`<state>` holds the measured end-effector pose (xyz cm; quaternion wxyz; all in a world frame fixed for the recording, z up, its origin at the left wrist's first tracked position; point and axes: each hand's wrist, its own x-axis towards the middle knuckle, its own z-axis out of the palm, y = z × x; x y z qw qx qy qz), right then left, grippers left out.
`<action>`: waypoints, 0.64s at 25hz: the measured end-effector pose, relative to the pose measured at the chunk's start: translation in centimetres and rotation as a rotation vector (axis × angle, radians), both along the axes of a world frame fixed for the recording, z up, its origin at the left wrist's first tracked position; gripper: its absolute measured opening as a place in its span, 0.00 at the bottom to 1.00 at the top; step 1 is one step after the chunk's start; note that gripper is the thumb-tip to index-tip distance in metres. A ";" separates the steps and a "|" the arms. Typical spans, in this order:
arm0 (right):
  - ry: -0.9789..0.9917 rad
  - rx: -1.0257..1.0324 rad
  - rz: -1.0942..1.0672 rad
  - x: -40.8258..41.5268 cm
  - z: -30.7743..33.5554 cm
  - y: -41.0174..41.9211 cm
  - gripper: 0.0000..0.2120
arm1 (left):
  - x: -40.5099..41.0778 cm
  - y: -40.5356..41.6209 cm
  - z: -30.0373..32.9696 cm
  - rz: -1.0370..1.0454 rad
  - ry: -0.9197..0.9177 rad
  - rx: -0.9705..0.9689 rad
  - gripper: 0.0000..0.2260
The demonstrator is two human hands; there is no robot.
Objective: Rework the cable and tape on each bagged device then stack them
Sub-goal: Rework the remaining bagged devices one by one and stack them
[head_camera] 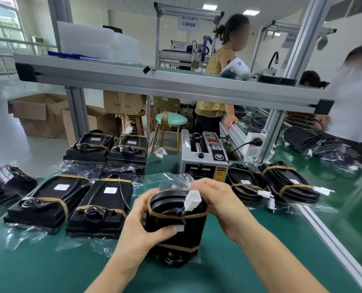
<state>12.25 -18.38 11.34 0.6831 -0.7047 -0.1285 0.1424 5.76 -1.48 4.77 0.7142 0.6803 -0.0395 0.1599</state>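
You hold the bagged device (175, 223) upright between both hands, low on the green bench (239, 261) just in front of the tape dispenser (203, 157); its long axis runs from near you up and away, toward the dispenser; your left hand (143, 227) grips its left flank, thumb curled across the front; your right hand (220, 201) wraps the top right corner, fingers pinching at the white connector (193, 198), which lies against the upper tape band (175, 215); the right hand is therefore nearer the cable end; finished units (70, 199) lie flat to your left, so stacking likely goes that way.
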 end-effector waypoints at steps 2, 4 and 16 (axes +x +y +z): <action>0.012 -0.019 -0.061 0.2 0.2 0.8 0.02 | -0.6 0.5 1.2 0.049 -0.150 0.196 0.41; 0.070 -0.035 -0.069 0.1 0.4 1.3 0.06 | -0.8 0.5 3.2 -0.023 -0.289 0.335 0.34; 0.161 0.147 -0.159 0.7 -0.3 2.4 0.07 | 0.0 -0.4 4.2 -0.019 -0.001 0.473 0.35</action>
